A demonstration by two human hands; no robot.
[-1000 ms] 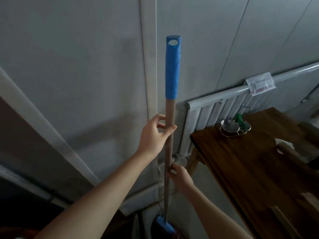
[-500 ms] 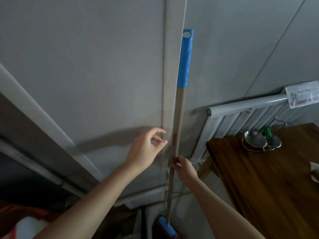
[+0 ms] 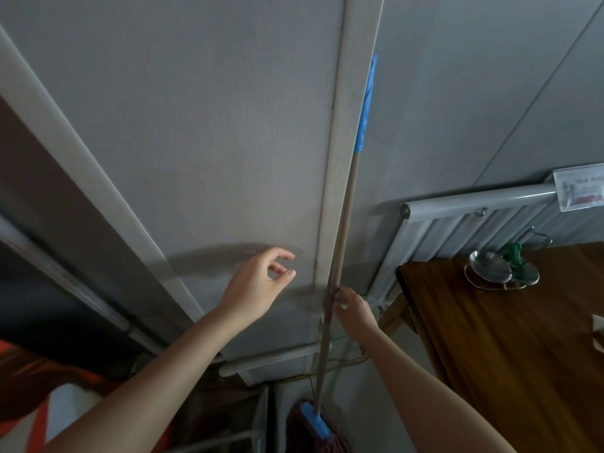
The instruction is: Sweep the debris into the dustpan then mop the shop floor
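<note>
Over on the wooden table [image 3: 506,354] to the right sit the only vessels: a shiny metal dish [image 3: 489,270] with a second, flatter dish [image 3: 527,273] just beside it, both near the table's back edge. From this angle I cannot make out whether anything lies in either one. A small green object [image 3: 514,252] stands just behind them, too small to identify.

Behind the table a grey slatted panel [image 3: 457,237] leans up to a round metal rail [image 3: 474,201], and a label card [image 3: 580,192] sits on that rail at the far right; its print is unreadable.

The mop [image 3: 346,223] stands nearly upright against the grey wall [image 3: 196,142], running along the right edge of a pale vertical trim strip [image 3: 354,93]. Its wooden shaft ends in a blue grip [image 3: 366,109] at the top; low down, a blue clamp [image 3: 315,420] carries reddish-brown strands [image 3: 335,441].

The right hand [image 3: 354,310] grips the shaft about midway, fingers closed on the wood. The left hand [image 3: 255,286] hangs in the air left of the strip, touching nothing, its fingers loosely curled with thumb and forefinger parted.

The table's corner sits close to the mop on the right. Orange-red fabric [image 3: 39,371] shows in the dark lower-left corner.
</note>
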